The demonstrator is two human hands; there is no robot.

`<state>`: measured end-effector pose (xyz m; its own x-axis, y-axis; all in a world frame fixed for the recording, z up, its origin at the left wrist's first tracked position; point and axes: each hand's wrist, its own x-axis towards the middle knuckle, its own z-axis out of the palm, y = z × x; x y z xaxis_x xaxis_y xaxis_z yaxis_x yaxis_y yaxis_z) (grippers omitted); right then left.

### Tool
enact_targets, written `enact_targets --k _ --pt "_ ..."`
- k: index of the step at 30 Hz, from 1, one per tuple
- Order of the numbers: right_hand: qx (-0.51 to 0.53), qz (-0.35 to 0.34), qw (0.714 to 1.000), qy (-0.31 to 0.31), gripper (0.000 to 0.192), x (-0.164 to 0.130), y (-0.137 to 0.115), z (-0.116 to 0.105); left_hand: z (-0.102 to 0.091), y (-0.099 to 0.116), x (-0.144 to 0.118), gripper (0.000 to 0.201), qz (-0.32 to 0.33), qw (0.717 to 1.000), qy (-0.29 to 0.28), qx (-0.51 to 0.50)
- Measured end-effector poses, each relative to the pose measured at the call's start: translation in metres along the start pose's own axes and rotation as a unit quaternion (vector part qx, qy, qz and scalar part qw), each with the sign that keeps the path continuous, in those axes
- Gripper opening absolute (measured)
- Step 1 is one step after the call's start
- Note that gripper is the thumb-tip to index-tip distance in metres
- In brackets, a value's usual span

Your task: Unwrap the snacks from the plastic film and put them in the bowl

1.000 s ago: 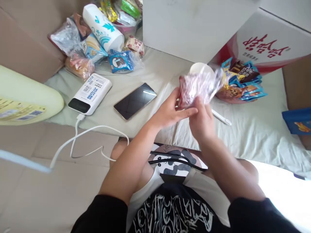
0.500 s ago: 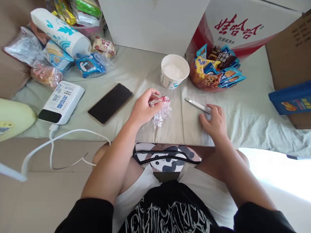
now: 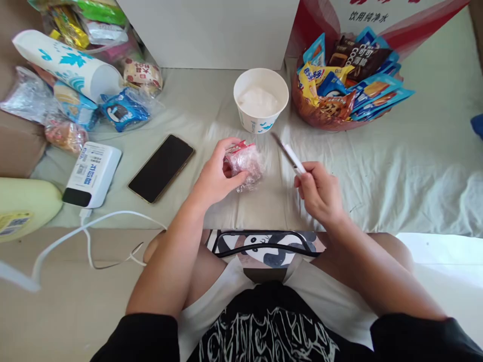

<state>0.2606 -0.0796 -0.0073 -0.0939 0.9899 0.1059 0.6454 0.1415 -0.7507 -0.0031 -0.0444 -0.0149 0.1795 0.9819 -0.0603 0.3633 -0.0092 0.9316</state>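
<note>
My left hand [image 3: 216,176] grips a small snack in a crinkled clear wrapper with red print [image 3: 245,161], held just above the pale green sheet [image 3: 396,166]. My right hand [image 3: 320,193] holds a slim white utility knife [image 3: 289,152] with its tip pointing up and left, a short way right of the snack and apart from it. Behind both hands stands a white paper cup [image 3: 261,103] filled with something white.
A red bowl of packaged snacks [image 3: 345,93] sits at the back right. A black phone [image 3: 161,167], a white power bank [image 3: 91,173] with its cable, a tall white tube [image 3: 68,65] and loose snack packets lie at the left. A white box [image 3: 211,30] stands behind the cup.
My right hand picked the knife up off the sheet and lifted it. My left hand stayed shut on the wrapped snack, which came down from in front of the cup earlier.
</note>
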Motion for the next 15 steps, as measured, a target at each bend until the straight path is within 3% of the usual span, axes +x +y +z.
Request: enact_targets --k 5,11,15 --pt "0.000 -0.042 0.998 -0.045 0.027 -0.007 0.001 0.018 0.013 -0.002 0.002 0.052 -0.010 0.999 0.044 -0.024" --pt "-0.012 -0.095 0.995 -0.041 0.039 -0.005 0.004 0.025 0.017 0.005 0.002 0.051 0.010 0.999 0.046 0.005" --pt "-0.037 -0.113 0.992 -0.045 0.039 -0.009 0.007 0.025 0.017 -0.001 0.006 0.054 0.017 0.996 0.087 0.000"
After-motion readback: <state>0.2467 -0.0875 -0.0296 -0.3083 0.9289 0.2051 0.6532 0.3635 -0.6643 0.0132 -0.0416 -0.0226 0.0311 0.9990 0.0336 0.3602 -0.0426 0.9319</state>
